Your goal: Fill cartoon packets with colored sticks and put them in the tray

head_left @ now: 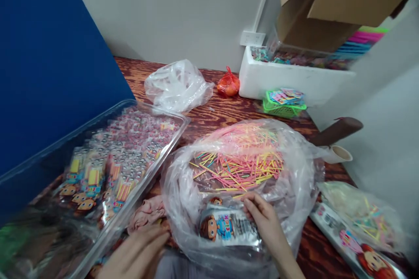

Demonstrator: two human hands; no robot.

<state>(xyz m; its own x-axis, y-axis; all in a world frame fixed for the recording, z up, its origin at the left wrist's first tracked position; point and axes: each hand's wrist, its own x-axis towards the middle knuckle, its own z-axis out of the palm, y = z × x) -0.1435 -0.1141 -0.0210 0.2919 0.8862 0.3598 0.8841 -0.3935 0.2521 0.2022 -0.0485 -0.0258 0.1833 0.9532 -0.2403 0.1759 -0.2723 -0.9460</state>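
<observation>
A clear plastic bag (183, 183) stands wide open in front of me, holding many thin pink and yellow sticks (242, 161). Silvery printed packets (225, 226) with a cartoon figure lie at the bag's near side. My right hand (265, 222) is over the bag, just right of those packets, its thumb and fingertips together near the sticks; whatever is between them is too small to make out. Lower left, my left hand (140, 248) is blurred, its fingers extended beside a pink cloth (147, 213) and the tray's edge.
At left is a clear tray (163, 161) of filled packets. Behind are a crumpled plastic bag (178, 87), a red net bag (228, 83), a green basket (283, 109) and a white foam box (291, 80) under a carton. A bag of sticks (369, 218) lies right.
</observation>
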